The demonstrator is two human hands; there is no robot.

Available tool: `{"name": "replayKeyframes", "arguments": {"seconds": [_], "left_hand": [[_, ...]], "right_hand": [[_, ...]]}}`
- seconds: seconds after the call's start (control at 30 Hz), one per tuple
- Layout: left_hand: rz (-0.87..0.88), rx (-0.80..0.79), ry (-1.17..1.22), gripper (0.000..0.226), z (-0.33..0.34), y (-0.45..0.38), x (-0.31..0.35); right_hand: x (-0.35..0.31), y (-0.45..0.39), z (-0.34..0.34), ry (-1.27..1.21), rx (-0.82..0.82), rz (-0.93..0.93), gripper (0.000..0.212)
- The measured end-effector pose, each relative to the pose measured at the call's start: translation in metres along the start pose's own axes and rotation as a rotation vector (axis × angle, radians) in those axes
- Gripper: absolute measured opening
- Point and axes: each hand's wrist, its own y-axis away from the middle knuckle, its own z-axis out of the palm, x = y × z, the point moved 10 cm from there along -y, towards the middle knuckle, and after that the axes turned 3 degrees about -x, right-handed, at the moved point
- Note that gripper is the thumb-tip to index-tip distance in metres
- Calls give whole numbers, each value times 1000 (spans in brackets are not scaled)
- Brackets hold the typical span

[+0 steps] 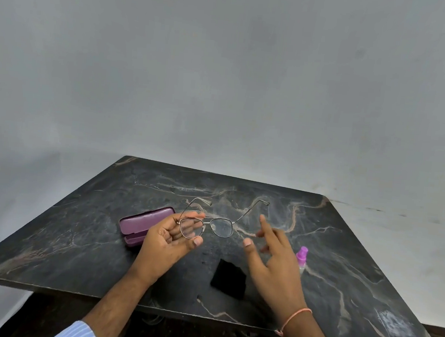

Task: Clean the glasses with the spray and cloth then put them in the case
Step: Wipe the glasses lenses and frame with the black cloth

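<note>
My left hand (pixel 171 240) holds the thin metal-framed glasses (pixel 221 226) by their left lens, above the table, with both temple arms unfolded and pointing away from me. To the right of the glasses, my right hand (pixel 275 260) hovers with fingers spread, touching nothing. A purple glasses case (pixel 143 221) lies on the table behind my left hand and looks slightly ajar. The black cloth (pixel 228 279) lies crumpled between my hands, near the front edge. A small spray bottle with a pink-purple cap (pixel 302 257) stands just behind my right hand.
Everything sits on a dark marble-patterned tabletop (pixel 356 262) against a plain grey wall. The table's front edge runs just beyond my forearms. A whitish smudge (pixel 394 324) marks the near right corner.
</note>
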Motion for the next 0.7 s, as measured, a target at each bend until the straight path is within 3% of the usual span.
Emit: {"name": "replayKeyframes", "arguments": {"seconds": [0.33, 0.7], "left_hand": [[2, 0, -32, 51, 1, 2, 4], [10, 11, -46, 54, -2, 2, 7]], "right_hand": [[-43, -5, 19, 55, -70, -140, 66], [-68, 5, 67, 417, -205, -344, 64]]}}
